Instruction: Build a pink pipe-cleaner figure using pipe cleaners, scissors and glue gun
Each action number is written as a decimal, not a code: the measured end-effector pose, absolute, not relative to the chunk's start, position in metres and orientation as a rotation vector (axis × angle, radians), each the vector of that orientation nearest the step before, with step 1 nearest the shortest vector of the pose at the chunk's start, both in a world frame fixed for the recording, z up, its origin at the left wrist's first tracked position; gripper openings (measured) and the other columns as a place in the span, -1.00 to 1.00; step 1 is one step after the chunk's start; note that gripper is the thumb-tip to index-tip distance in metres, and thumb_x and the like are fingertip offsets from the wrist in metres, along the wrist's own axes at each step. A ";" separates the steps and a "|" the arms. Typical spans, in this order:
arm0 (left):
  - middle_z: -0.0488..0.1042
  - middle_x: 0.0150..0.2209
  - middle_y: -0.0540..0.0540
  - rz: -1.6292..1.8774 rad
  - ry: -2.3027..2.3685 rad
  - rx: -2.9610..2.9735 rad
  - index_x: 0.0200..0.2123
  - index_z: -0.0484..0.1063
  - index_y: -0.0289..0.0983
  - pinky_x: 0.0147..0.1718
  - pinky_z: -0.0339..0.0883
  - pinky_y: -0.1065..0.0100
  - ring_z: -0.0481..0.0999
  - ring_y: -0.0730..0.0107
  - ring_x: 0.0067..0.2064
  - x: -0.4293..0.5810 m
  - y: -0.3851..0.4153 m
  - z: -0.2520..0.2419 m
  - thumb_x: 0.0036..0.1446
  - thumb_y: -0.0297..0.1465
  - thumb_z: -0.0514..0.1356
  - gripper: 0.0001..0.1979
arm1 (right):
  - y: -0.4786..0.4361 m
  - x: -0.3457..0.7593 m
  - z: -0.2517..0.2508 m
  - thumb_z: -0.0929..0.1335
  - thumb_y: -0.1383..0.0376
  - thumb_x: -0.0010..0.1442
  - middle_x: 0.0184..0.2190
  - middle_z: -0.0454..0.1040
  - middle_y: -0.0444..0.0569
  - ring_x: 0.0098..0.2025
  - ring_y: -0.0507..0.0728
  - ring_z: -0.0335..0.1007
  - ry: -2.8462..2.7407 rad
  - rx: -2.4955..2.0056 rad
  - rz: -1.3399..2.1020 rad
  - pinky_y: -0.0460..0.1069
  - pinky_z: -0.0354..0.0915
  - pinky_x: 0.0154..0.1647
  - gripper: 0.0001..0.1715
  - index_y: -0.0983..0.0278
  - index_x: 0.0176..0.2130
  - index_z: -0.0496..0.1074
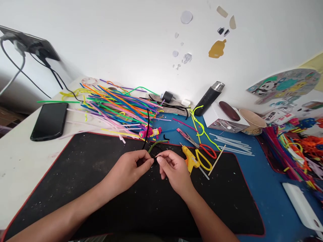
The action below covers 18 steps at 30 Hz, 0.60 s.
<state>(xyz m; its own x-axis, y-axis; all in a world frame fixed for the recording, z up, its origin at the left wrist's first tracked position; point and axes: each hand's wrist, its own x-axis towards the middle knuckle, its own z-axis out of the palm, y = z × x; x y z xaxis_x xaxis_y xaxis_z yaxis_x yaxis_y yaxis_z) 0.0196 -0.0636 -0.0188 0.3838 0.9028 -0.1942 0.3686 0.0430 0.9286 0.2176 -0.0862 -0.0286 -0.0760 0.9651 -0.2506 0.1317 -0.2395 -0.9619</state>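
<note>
Both hands meet over the black mat (pixel 75 174). My left hand (pixel 131 169) is closed in a pinch on a black pipe cleaner (pixel 147 129) that rises toward the pile. My right hand (pixel 174 169) is also pinched, thumb and fingertip touching the same spot where a dark green pipe cleaner (pixel 155 145) curves off. The fingertips of the two hands almost touch. A small pink and yellow pipe-cleaner figure (pixel 150 132) lies just beyond them.
A heap of coloured pipe cleaners (pixel 113 104) fills the back left. A phone (pixel 49 121) lies at the left. A yellow glue gun (pixel 189 158), scissors (pixel 202 151), a black flask (pixel 209 98), a white box (pixel 222 121) and a paper cup (pixel 252 121) sit to the right.
</note>
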 end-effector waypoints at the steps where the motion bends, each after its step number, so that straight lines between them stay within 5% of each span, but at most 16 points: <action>1: 0.47 -0.45 0.01 0.615 1.198 1.568 -0.41 0.47 -0.20 -0.36 0.23 0.35 0.41 0.31 -0.37 0.020 -0.065 -0.019 0.30 -0.07 0.17 -0.64 | -0.086 0.217 -0.029 0.46 -0.03 0.30 -0.59 0.42 -0.22 -0.61 0.03 0.34 -1.246 -1.442 1.396 -0.07 0.30 -0.53 -0.62 0.23 -0.21 0.55; 12: 0.40 -0.52 0.01 0.583 1.404 1.966 -0.48 0.29 -0.16 -0.41 0.10 0.31 0.38 0.33 -0.47 0.025 -0.070 -0.026 0.26 -0.23 0.11 -0.74 | -0.091 0.210 -0.034 0.41 0.11 0.35 -0.66 0.25 -0.24 -0.59 0.05 0.22 -1.552 -1.548 0.906 -0.02 0.20 -0.47 -0.72 0.17 -0.36 0.54; 18: 0.44 -0.50 -0.02 0.586 1.424 2.000 -0.45 0.33 -0.16 -0.40 0.11 0.30 0.42 0.30 -0.45 0.025 -0.072 -0.028 0.31 -0.22 0.10 -0.73 | -0.092 0.212 -0.038 0.40 0.07 0.38 -0.68 0.27 -0.24 -0.60 0.07 0.28 -1.530 -1.574 0.985 -0.01 0.22 -0.48 -0.70 0.17 -0.32 0.54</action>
